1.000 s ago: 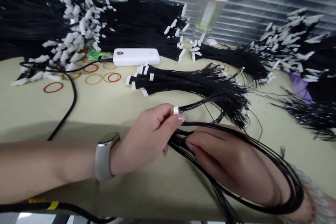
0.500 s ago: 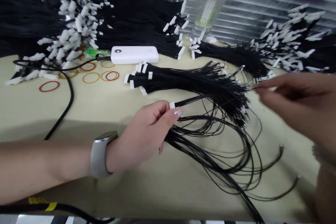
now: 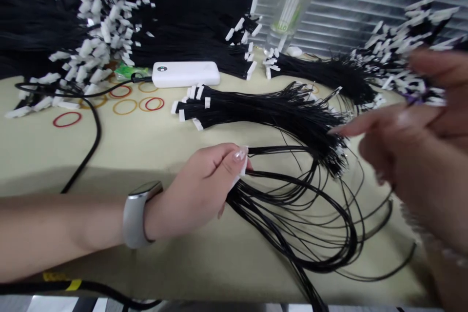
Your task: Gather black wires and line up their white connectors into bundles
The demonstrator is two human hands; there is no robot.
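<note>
Nearby, the left hand (image 3: 193,192) pinches wires (image 3: 243,200) tightly; they loop over the table (image 3: 139,141). The right hand (image 3: 413,151), blurred, stretches one finger toward a bundle (image 3: 252,107); its grip I cannot tell. Beyond are three red bands (image 3: 68,126), one power bank (image 3: 186,74), one bottle (image 3: 288,9) with unclear green letters.

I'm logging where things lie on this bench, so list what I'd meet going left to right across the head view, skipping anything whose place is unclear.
Leftmost red rubber band → grey wristband → left hand → clear bottle with white lid → right hand
</note>
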